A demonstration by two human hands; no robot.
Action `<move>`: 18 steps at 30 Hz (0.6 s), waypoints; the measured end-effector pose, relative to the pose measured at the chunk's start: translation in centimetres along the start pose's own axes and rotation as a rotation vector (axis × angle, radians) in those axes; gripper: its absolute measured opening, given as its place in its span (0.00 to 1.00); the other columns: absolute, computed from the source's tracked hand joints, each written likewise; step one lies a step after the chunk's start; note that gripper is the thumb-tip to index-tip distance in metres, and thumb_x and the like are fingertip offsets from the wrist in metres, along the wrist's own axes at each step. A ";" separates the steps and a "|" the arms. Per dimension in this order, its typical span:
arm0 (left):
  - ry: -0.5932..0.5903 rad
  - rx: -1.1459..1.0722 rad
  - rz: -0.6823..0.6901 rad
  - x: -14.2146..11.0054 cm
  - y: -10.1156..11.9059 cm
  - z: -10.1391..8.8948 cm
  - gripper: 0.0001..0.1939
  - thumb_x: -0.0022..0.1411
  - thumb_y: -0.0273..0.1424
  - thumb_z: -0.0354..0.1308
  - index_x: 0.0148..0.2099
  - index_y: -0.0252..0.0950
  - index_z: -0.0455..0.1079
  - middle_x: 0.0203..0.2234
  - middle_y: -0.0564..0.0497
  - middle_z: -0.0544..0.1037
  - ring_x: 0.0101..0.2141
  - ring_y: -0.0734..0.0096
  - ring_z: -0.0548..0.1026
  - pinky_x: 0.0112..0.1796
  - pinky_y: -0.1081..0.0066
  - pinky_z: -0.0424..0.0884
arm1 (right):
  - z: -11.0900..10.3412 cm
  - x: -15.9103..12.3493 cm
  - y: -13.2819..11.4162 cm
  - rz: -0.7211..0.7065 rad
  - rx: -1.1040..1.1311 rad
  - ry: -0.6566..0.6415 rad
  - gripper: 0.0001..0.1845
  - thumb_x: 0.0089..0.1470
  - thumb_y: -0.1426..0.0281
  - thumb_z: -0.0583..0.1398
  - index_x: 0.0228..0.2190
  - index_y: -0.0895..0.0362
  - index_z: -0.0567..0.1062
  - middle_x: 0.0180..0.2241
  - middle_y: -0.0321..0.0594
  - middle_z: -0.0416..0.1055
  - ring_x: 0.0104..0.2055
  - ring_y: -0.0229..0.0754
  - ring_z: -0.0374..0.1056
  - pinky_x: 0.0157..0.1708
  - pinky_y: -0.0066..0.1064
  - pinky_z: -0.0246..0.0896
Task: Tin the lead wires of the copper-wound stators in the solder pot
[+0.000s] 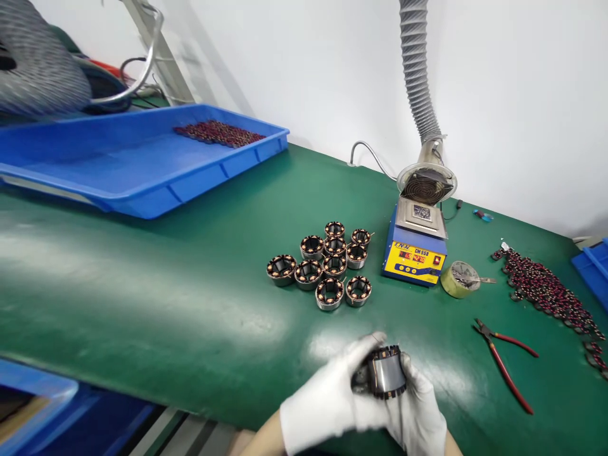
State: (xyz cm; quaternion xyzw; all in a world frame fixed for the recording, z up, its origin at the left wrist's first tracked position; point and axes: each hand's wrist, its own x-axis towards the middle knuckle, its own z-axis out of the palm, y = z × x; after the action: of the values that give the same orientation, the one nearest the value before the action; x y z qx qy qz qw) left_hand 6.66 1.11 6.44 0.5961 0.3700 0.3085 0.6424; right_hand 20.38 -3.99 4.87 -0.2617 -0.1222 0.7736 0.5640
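Both hands wear white gloves and hold one motor stator (388, 375) between them, above the front of the green bench. My left hand (332, 389) has its fingers wrapped round the stator's left side. Against the right side press the thumb and fingers of my right hand (420, 402). The stator has a shiny steel band with black toothed rims and bits of copper wire; it is tilted on its side. Beyond the hands, several similar stators (329, 294) stand in a group on the bench, copper windings facing up.
A blue and yellow solder pot (413, 263) stands under a grey extraction hose (418, 69). Beside it is a round tin (460, 280). Red-handled cutters (506, 367) lie at right, near a pile of dark red wound parts (551, 288). A large blue tray (142, 196) sits at left.
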 end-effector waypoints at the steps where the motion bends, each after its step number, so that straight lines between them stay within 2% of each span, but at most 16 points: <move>1: -0.010 0.069 0.046 -0.1 -0.1 0.3 0.41 0.32 0.26 0.66 0.53 0.38 0.61 0.47 0.46 0.69 0.46 0.55 0.66 0.49 0.62 0.63 | -0.1 0.1 0.1 -0.005 0.006 0.011 0.17 0.48 0.58 0.59 0.38 0.56 0.74 0.42 0.43 0.73 0.42 0.45 0.68 0.37 0.34 0.63; 2: 0.001 0.118 0.095 0.0 0.0 0.7 0.41 0.31 0.25 0.66 0.52 0.38 0.62 0.47 0.47 0.68 0.47 0.56 0.65 0.50 0.64 0.60 | -0.2 0.1 0.1 0.008 0.003 0.012 0.18 0.48 0.58 0.59 0.39 0.55 0.74 0.43 0.42 0.72 0.43 0.45 0.67 0.37 0.35 0.63; 4: 0.009 0.108 0.116 0.4 0.4 1.2 0.26 0.38 0.29 0.64 0.45 0.38 0.69 0.43 0.48 0.71 0.47 0.58 0.66 0.52 0.65 0.58 | -0.4 0.2 0.2 0.050 -0.026 -0.024 0.19 0.49 0.57 0.58 0.39 0.56 0.73 0.41 0.43 0.73 0.39 0.45 0.69 0.34 0.34 0.64; 6: 0.031 -0.033 0.057 1.1 0.8 1.3 0.11 0.47 0.35 0.59 0.34 0.36 0.73 0.36 0.48 0.74 0.44 0.58 0.68 0.50 0.65 0.60 | -0.4 0.1 0.2 0.067 -0.058 -0.068 0.19 0.49 0.58 0.58 0.38 0.57 0.74 0.36 0.44 0.74 0.34 0.44 0.70 0.31 0.31 0.63; 7: 0.068 -0.124 0.022 1.4 0.9 1.2 0.11 0.49 0.37 0.56 0.30 0.35 0.73 0.34 0.47 0.75 0.43 0.58 0.69 0.48 0.64 0.62 | -0.4 0.1 0.1 0.070 -0.068 -0.088 0.19 0.48 0.58 0.59 0.37 0.59 0.74 0.34 0.45 0.75 0.32 0.43 0.70 0.30 0.30 0.63; 10: 0.310 -0.393 -0.003 1.7 0.6 0.4 0.16 0.50 0.43 0.55 0.27 0.34 0.70 0.30 0.45 0.76 0.35 0.59 0.73 0.38 0.66 0.69 | 0.0 -0.1 -0.2 0.098 -0.060 -0.136 0.23 0.47 0.56 0.59 0.37 0.61 0.74 0.31 0.46 0.74 0.29 0.42 0.70 0.26 0.27 0.62; 12: 0.384 -0.372 0.032 1.2 0.1 0.0 0.18 0.52 0.44 0.54 0.33 0.33 0.71 0.32 0.45 0.76 0.36 0.60 0.72 0.42 0.65 0.67 | 0.2 -0.2 -0.4 0.123 -0.032 -0.142 0.26 0.47 0.53 0.58 0.40 0.61 0.73 0.32 0.46 0.74 0.30 0.42 0.70 0.27 0.28 0.62; 14: 0.297 -0.211 0.033 0.4 -0.3 -0.1 0.21 0.47 0.40 0.60 0.42 0.34 0.70 0.38 0.46 0.75 0.43 0.58 0.69 0.48 0.63 0.63 | 0.4 -0.2 -0.5 0.124 -0.004 -0.115 0.27 0.48 0.52 0.56 0.41 0.60 0.72 0.33 0.46 0.74 0.33 0.43 0.70 0.32 0.31 0.63; 15: 0.226 -0.121 0.025 0.0 -0.5 0.1 0.26 0.41 0.35 0.63 0.46 0.36 0.68 0.41 0.46 0.73 0.46 0.57 0.67 0.51 0.61 0.60 | 0.4 -0.1 -0.5 0.123 0.009 -0.101 0.27 0.49 0.51 0.55 0.41 0.60 0.72 0.35 0.46 0.74 0.35 0.44 0.70 0.34 0.33 0.63; 17: 0.156 -0.023 0.020 -0.7 -0.7 0.8 0.38 0.30 0.25 0.66 0.50 0.38 0.66 0.47 0.47 0.69 0.50 0.53 0.62 0.54 0.59 0.55 | 0.3 -0.1 -0.4 0.128 0.027 -0.090 0.27 0.50 0.50 0.53 0.42 0.58 0.72 0.38 0.45 0.73 0.36 0.44 0.69 0.36 0.36 0.63; 18: 0.157 -0.030 0.018 -0.8 -0.6 1.2 0.40 0.26 0.22 0.66 0.49 0.39 0.67 0.48 0.47 0.68 0.51 0.52 0.61 0.54 0.60 0.55 | 0.2 0.0 -0.3 0.140 0.030 -0.093 0.28 0.50 0.49 0.52 0.42 0.58 0.71 0.39 0.45 0.73 0.37 0.45 0.69 0.36 0.37 0.63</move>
State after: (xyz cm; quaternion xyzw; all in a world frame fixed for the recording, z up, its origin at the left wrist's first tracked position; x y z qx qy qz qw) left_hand 7.17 -0.29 5.90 0.5635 0.4091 0.3657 0.6175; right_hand 20.55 -3.90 5.18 -0.2249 -0.1179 0.8243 0.5060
